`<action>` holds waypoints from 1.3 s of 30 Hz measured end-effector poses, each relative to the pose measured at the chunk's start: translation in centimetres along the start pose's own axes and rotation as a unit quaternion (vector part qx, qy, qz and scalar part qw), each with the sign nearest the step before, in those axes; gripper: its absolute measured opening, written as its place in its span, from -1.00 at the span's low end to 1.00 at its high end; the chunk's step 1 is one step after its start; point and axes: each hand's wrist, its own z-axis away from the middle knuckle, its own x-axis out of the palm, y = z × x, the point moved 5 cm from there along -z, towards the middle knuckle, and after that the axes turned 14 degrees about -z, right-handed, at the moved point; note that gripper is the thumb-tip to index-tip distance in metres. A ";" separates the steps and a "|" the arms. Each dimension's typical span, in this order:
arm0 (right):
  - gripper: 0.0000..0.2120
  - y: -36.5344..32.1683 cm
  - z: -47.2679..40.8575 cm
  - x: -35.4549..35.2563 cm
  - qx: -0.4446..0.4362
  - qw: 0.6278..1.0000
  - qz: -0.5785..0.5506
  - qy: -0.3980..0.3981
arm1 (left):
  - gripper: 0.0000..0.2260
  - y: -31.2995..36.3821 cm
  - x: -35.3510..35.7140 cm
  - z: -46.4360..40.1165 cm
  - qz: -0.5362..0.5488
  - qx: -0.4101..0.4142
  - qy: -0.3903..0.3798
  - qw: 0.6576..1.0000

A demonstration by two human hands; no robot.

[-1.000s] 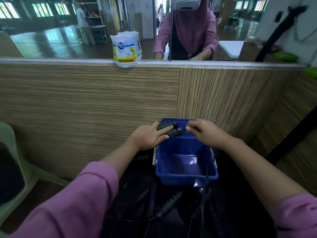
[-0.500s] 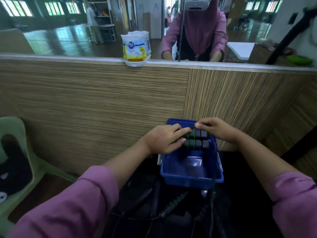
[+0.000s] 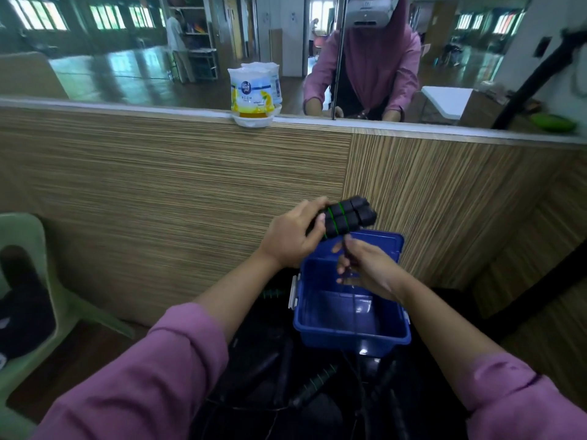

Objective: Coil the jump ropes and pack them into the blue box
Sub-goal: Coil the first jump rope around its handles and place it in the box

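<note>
Striped wood-grain partition (image 3: 178, 192) is standing right behind everything, mirror (image 3: 127, 58) running above it, a wrapped air freshener tub (image 3: 254, 96) sitting on its ledge. Green plastic chair (image 3: 28, 281) is sitting at far left. Blue box (image 3: 352, 325), glossy rectangular plastic, is sitting open on a dark surface among loose jump ropes (image 3: 314, 381). Left hand (image 3: 292, 239) is curling its grip around two black foam handles (image 3: 346, 217) with green bands, above the box's far rim. Right hand (image 3: 365, 268) is pinching the thin black cord (image 3: 353, 300) hanging into the box.
</note>
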 end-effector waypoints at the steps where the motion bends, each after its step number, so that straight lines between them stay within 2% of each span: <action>1: -0.67 0.6 0.2 0.7 0.015 1.000 0.020 -0.002 | -0.59 -0.5 0.1 -0.2 -0.003 -0.037 0.001 0.999; 4: -0.64 2.7 1.1 2.4 0.071 0.997 0.025 -0.007 | -0.68 -2.6 0.2 -0.6 -0.024 -0.149 0.005 0.989; 6: -0.67 3.1 1.6 3.4 0.055 0.998 -0.008 0.017 | -0.68 -3.8 0.4 -0.5 -0.068 -0.186 -0.001 0.980; 8: -0.76 2.8 1.8 3.7 -0.004 0.993 0.104 0.054 | -0.66 -4.2 0.5 -0.1 -0.112 -0.200 -0.008 0.973; 10: -0.85 2.9 2.1 4.2 -0.036 0.968 0.238 0.063 | -0.63 -4.4 0.6 0.2 -0.130 -0.224 -0.010 0.966; 14: -0.90 3.4 3.2 5.6 0.011 0.954 0.300 0.022 | -0.61 -4.8 1.0 0.4 -0.154 -0.267 -0.021 0.951; 20: -0.78 -0.5 4.3 7.6 -0.110 0.883 0.456 0.019 | -0.62 -5.4 1.0 1.4 -0.212 -0.283 -0.067 0.933; 22: -0.78 -2.2 4.4 7.7 -0.126 0.855 0.503 0.012 | -0.62 -5.3 1.1 1.7 -0.228 -0.259 -0.080 0.935; 25: -0.78 -4.8 4.2 7.3 -0.166 0.818 0.551 0.015 | -0.57 -4.3 2.2 2.0 -0.271 -0.170 -0.120 0.940; 27: -0.81 -6.0 4.0 6.8 -0.181 0.814 0.552 0.003 | -0.53 -3.4 3.0 2.4 -0.280 -0.102 -0.133 0.945; 30: -0.83 -7.3 3.5 5.9 -0.198 0.810 0.551 -0.020 | -0.42 -2.2 3.9 3.2 -0.235 -0.001 -0.131 0.963; 35: -0.82 -8.0 2.4 3.1 -0.174 0.804 0.566 -0.045 | -0.59 0.0 3.8 5.0 -0.157 0.159 -0.075 0.972; 39: -0.83 -7.1 1.2 0.4 -0.143 0.824 0.542 -0.085 | -0.53 1.5 3.2 5.8 -0.103 0.225 -0.064 0.967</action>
